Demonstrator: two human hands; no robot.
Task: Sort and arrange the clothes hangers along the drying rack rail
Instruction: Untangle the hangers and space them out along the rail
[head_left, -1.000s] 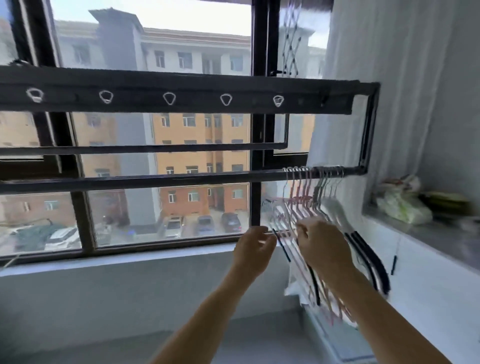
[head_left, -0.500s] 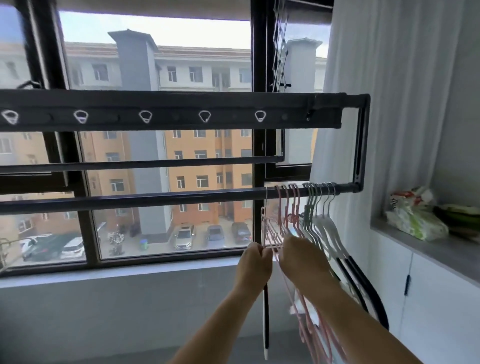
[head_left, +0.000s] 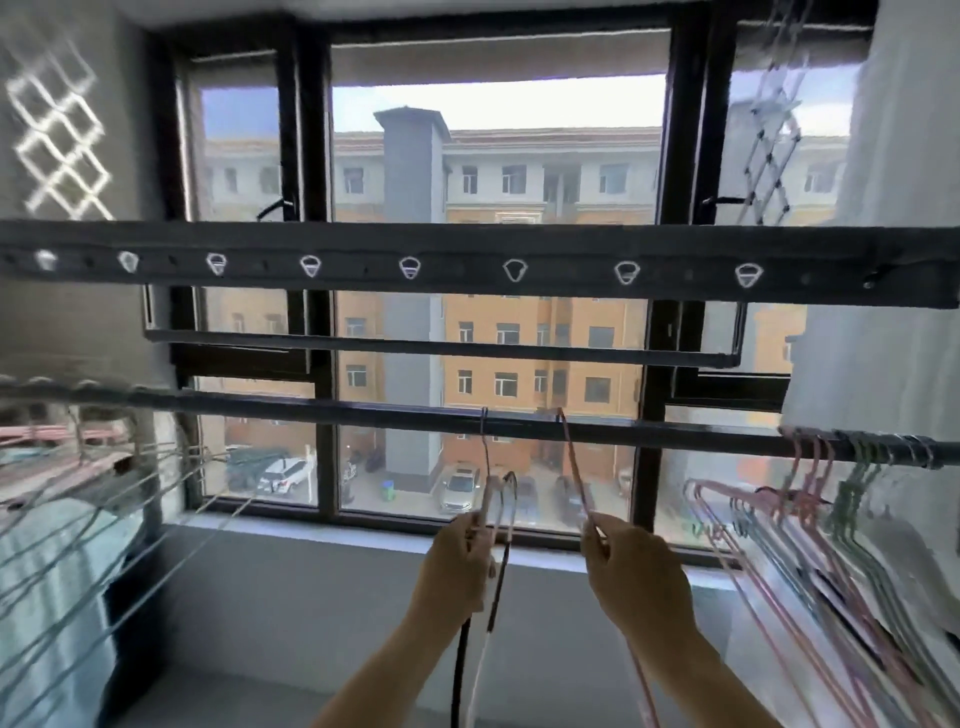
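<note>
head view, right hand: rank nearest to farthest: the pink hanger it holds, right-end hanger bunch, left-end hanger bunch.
1. Pink hanger: pinched in the right hand, its top at the middle of the rail.
2. Right bunch: on the rail's right end.
3. Left bunch: far left end, blurred.

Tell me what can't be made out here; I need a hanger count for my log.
Head view only.
Bunch of hangers, right end of rail: overlapping, blurred, cut by the right edge; uncountable.
Left clutter: motion blur; unidentifiable.
Hangers in the left hand: number unclear, lower ends leave the frame.
Pink hanger in the right hand: lower part leaves the frame.
</note>
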